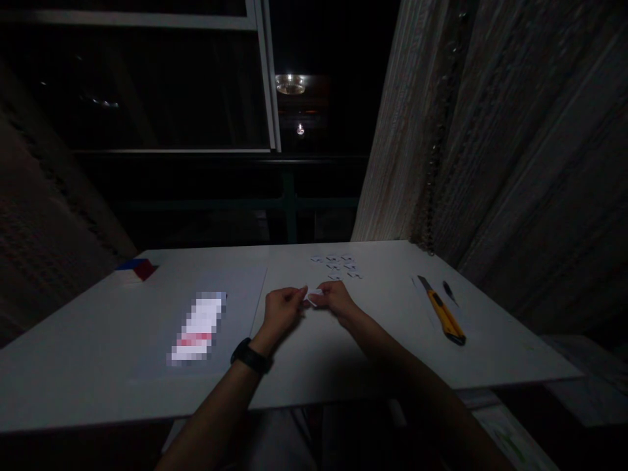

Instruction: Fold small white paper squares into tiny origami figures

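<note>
A small white piece of paper is pinched between my two hands, above the middle of the white table. My left hand, with a dark watch on its wrist, grips the paper's left side. On its right side, the thumb and fingers of my right hand are closed. Just beyond my hands lie several small paper pieces with dark marks, set out in rough rows. The dim light hides what the marks are.
To the left, a lit phone with a blurred screen rests on a large white sheet. A colored cube sits at the far left edge. On the right lie a yellow utility knife and a small dark pen-like object. Curtains hang behind.
</note>
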`<action>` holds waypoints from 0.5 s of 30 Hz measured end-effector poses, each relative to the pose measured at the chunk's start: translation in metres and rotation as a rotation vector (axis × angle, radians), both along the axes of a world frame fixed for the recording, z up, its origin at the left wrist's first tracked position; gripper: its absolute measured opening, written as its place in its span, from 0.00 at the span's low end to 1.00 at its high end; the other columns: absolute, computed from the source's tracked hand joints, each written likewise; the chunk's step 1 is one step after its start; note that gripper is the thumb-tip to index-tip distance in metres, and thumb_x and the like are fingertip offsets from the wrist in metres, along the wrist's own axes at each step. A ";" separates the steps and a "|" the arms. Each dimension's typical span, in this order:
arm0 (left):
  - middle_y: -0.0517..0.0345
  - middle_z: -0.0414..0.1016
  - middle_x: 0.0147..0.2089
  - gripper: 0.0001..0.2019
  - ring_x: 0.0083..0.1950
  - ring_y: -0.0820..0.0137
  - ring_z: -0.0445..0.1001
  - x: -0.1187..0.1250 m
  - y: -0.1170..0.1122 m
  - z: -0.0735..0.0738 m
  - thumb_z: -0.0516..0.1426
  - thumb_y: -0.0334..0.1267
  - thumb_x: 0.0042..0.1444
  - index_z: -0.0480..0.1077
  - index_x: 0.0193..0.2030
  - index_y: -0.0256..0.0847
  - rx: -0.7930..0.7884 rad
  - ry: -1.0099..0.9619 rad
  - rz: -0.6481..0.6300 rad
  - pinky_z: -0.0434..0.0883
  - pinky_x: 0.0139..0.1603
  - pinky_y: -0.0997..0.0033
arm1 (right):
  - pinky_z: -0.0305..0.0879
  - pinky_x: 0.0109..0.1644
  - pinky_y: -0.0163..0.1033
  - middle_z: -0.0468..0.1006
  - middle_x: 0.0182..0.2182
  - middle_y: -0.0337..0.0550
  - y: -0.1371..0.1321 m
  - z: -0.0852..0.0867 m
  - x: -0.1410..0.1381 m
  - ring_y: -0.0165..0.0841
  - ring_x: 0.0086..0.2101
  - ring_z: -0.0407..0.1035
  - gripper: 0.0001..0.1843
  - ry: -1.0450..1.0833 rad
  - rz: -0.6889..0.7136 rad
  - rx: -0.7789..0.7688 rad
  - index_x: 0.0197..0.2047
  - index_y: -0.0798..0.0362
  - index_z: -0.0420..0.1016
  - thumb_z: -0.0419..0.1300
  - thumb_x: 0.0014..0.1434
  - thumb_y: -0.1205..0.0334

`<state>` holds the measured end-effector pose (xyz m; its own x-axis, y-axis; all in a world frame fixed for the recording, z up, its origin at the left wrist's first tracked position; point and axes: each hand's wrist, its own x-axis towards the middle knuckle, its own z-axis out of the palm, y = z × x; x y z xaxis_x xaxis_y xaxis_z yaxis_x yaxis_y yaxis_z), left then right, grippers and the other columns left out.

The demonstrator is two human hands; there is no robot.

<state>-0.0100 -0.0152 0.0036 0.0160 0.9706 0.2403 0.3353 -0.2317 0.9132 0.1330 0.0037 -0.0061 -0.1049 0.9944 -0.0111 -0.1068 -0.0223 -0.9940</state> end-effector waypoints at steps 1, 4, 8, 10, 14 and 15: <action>0.56 0.72 0.18 0.21 0.20 0.73 0.66 0.000 -0.001 0.000 0.54 0.52 0.48 0.73 0.23 0.34 0.030 0.045 0.013 0.60 0.21 0.76 | 0.53 0.21 0.31 0.67 0.13 0.34 -0.001 0.001 0.000 0.22 0.16 0.57 0.19 0.007 0.006 -0.004 0.16 0.59 0.68 0.70 0.25 0.56; 0.56 0.72 0.19 0.21 0.22 0.73 0.67 -0.002 -0.001 -0.001 0.52 0.51 0.50 0.74 0.25 0.35 0.131 0.189 0.064 0.59 0.23 0.76 | 0.56 0.24 0.31 0.69 0.15 0.35 -0.002 0.002 0.001 0.23 0.18 0.60 0.19 0.029 0.073 -0.002 0.19 0.59 0.70 0.70 0.26 0.57; 0.55 0.73 0.22 0.19 0.24 0.73 0.68 -0.004 -0.002 -0.002 0.50 0.49 0.52 0.74 0.27 0.36 0.233 0.310 0.081 0.58 0.25 0.76 | 0.57 0.25 0.31 0.71 0.17 0.35 -0.002 0.001 0.004 0.23 0.19 0.62 0.19 0.021 0.155 -0.004 0.24 0.59 0.72 0.71 0.27 0.59; 0.55 0.74 0.23 0.19 0.24 0.73 0.67 -0.004 -0.004 -0.001 0.50 0.49 0.53 0.74 0.27 0.37 0.258 0.347 0.051 0.58 0.26 0.76 | 0.56 0.24 0.31 0.70 0.15 0.34 -0.003 0.002 0.005 0.23 0.18 0.61 0.19 0.004 0.160 -0.013 0.23 0.59 0.72 0.71 0.26 0.60; 0.55 0.74 0.23 0.18 0.25 0.73 0.68 -0.002 -0.007 0.000 0.51 0.48 0.52 0.75 0.27 0.37 0.251 0.332 0.004 0.59 0.27 0.76 | 0.55 0.22 0.31 0.69 0.13 0.35 -0.003 0.005 0.005 0.23 0.17 0.61 0.19 -0.023 0.143 -0.031 0.18 0.59 0.68 0.71 0.24 0.60; 0.55 0.74 0.23 0.18 0.25 0.73 0.68 -0.001 -0.006 0.000 0.52 0.48 0.52 0.75 0.26 0.37 0.240 0.299 -0.001 0.59 0.27 0.76 | 0.55 0.21 0.31 0.69 0.13 0.35 -0.003 0.006 0.005 0.24 0.16 0.61 0.19 -0.029 0.133 -0.031 0.16 0.58 0.67 0.71 0.23 0.60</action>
